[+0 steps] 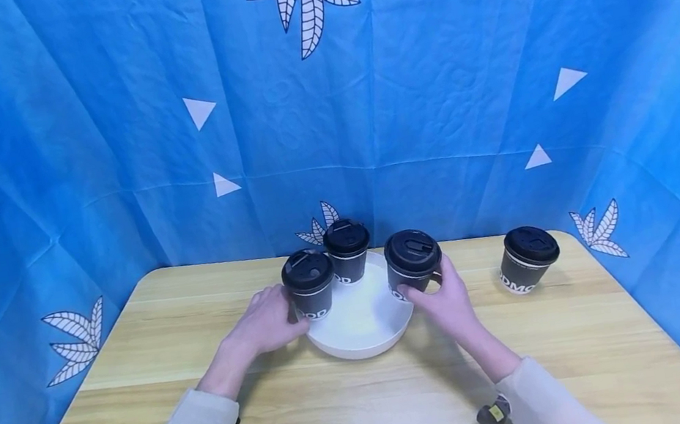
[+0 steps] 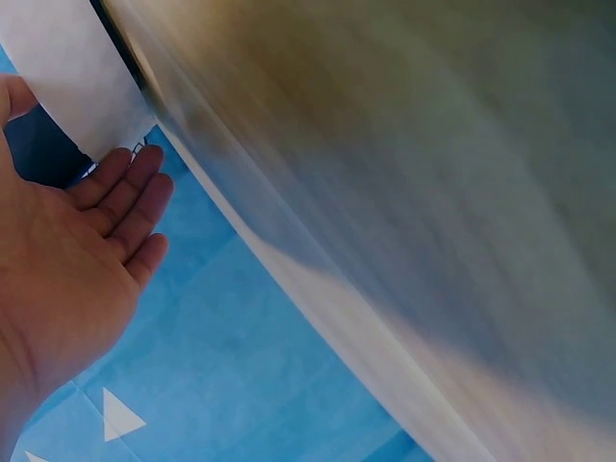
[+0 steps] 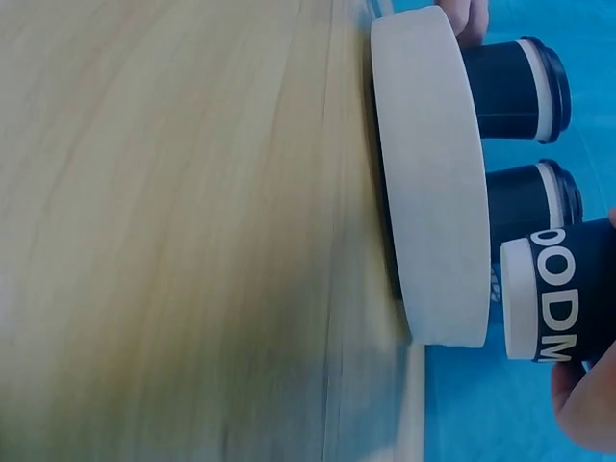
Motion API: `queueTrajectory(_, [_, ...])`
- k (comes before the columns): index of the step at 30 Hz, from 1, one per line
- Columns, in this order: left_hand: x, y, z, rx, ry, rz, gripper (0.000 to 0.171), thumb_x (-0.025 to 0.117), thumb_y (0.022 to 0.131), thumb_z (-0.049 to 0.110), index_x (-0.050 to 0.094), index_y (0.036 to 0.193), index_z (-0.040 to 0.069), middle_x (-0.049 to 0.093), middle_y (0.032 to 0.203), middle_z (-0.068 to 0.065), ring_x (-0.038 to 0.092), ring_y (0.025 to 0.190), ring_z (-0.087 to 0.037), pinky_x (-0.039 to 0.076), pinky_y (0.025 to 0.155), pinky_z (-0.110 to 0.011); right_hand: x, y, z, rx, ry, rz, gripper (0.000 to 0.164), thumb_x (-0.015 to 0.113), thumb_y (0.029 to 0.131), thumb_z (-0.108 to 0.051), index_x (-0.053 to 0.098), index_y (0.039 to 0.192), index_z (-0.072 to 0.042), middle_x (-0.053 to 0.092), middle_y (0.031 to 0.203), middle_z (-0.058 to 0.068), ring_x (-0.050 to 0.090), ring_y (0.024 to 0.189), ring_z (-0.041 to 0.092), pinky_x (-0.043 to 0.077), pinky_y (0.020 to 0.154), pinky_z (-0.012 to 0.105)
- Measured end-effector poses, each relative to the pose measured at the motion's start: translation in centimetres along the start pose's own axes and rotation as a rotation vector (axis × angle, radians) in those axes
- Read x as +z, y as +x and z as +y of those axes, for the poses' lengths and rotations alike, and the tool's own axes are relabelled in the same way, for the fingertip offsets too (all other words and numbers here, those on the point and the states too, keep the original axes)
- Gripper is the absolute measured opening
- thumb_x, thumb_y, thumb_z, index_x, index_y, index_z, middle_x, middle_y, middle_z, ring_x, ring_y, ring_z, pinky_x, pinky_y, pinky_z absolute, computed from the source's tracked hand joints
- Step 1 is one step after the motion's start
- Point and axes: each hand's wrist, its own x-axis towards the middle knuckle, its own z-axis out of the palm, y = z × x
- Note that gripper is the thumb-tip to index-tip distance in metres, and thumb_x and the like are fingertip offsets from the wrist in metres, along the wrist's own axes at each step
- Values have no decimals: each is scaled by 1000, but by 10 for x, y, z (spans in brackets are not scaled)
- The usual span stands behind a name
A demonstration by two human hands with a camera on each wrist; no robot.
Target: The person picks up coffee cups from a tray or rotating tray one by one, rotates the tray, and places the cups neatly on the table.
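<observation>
Right hand (image 1: pixel 451 302)'s gripping a cup (image 1: pixel 413 260) mid-frame, probably to keep it level. Left hand (image 1: pixel 269 319) looks loose beside the plate (image 1: pixel 363 316), maybe steadying it.

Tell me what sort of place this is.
Probably a curtained-off booth set up for filming: blue patterned cloth hangs behind and on both sides of a wooden table, with lidded cups towards its far side.

I saw a blue fabric curtain (image 1: pixel 455 53) hanging behind the wood-grain table (image 1: pixel 345 411) and along both its sides, printed with white leaf sprigs (image 1: pixel 312 23) and triangles (image 1: pixel 199 110).
</observation>
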Motion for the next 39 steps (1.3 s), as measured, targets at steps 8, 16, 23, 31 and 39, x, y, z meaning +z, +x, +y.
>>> queueTrajectory(8, [0, 0, 0, 0, 3, 2, 75, 77, 84, 40, 52, 145, 5, 61, 140, -14, 56, 125, -32, 40, 111, -56, -7, 2, 4, -5, 4, 30, 79, 85, 82, -11, 44, 149, -6, 56, 142, 14, 49, 136, 29, 40, 116, 48])
queueTrajectory(16, [-1, 0, 0, -1, 2, 4, 76, 77, 84, 40, 51, 145, 4, 61, 140, -15, 56, 124, -33, 41, 110, -56, -12, 3, 8, 5, -4, 52, 78, 85, 82, -12, 45, 148, -7, 56, 141, 13, 50, 134, 29, 41, 115, 48])
queueTrajectory(23, [-1, 0, 1, -3, 3, 4, 75, 77, 84, 39, 52, 145, 4, 61, 139, -15, 56, 123, -33, 41, 109, -56, -18, 6, 10, 11, 3, 64, 77, 84, 82, -9, 44, 148, -4, 55, 139, 15, 50, 134, 29, 40, 115, 47])
queueTrajectory(31, [0, 0, 1, 4, -1, 9, 74, 77, 84, 38, 52, 144, 4, 62, 138, -15, 56, 123, -32, 41, 109, -56, -22, 9, 15, 19, -7, 92, 77, 84, 83, -9, 43, 148, -4, 56, 139, 16, 50, 133, 29, 41, 114, 46])
queueTrajectory(39, [0, 0, 0, 1, -7, 9, 74, 78, 84, 38, 52, 144, 5, 62, 139, -14, 56, 123, -32, 41, 110, -55, -27, 10, 19, 17, 6, 116, 75, 83, 83, -8, 44, 147, -3, 57, 137, 16, 50, 131, 28, 41, 114, 45])
